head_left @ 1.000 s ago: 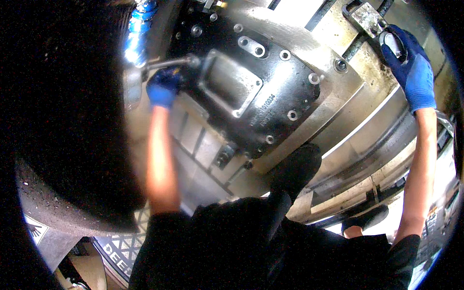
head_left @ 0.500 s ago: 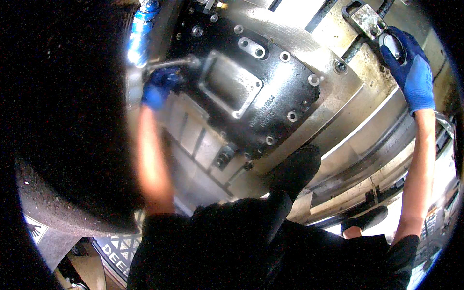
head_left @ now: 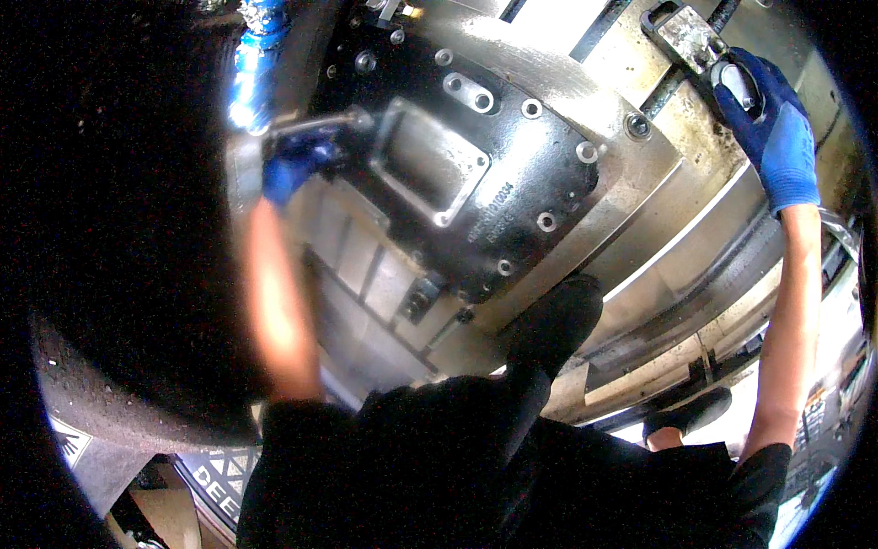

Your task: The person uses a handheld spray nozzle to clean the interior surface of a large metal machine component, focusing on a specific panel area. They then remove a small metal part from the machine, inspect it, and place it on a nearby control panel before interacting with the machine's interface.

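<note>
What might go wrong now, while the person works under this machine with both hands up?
The left hand is blurred on a metal tool at the dark cast housing; the tool may slip off and knuckles could strike the casting. The right hand grips a bracket far aside, so balance seems strained.

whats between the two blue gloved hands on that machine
In the head view, the dark bolted cover plate lies between the left hand and the right hand, on the metal housing.
</note>
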`<state>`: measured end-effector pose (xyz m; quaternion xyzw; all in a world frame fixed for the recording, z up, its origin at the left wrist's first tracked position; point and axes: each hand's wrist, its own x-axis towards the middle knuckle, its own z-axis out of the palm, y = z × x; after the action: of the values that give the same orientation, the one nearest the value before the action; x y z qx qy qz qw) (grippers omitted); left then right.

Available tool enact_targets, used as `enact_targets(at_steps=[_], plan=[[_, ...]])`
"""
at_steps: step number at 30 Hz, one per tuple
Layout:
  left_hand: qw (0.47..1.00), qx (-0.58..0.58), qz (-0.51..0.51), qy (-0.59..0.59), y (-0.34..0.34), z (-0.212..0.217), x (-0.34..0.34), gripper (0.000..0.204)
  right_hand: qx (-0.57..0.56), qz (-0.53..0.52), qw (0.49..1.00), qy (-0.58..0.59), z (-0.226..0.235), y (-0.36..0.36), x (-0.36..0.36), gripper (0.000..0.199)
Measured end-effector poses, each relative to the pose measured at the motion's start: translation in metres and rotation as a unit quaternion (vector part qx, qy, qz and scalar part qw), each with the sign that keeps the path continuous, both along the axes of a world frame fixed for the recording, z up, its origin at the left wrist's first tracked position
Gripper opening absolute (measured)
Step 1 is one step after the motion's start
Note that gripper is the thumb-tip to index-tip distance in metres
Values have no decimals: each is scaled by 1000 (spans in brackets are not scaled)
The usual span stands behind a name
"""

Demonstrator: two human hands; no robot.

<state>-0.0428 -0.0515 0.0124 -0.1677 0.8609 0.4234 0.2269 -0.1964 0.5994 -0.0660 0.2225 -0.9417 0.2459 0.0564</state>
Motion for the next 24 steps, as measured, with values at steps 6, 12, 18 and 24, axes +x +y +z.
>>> enact_targets(at_steps=[6,12,18,24], plan=[[986,-160,-33,21,13,-5,4,29,11,-3,1000,13,0,0,0,44],[969,77,205,-117,9,13,3,25,16,5,1000,11,-2,2,-2,43],[909,157,343,-176,38,19,1,22,24,-2,1000,18,0,1,1,42],[925,-279,-248,-63,23,-16,13,34,29,3,999,17,3,3,2,41]])
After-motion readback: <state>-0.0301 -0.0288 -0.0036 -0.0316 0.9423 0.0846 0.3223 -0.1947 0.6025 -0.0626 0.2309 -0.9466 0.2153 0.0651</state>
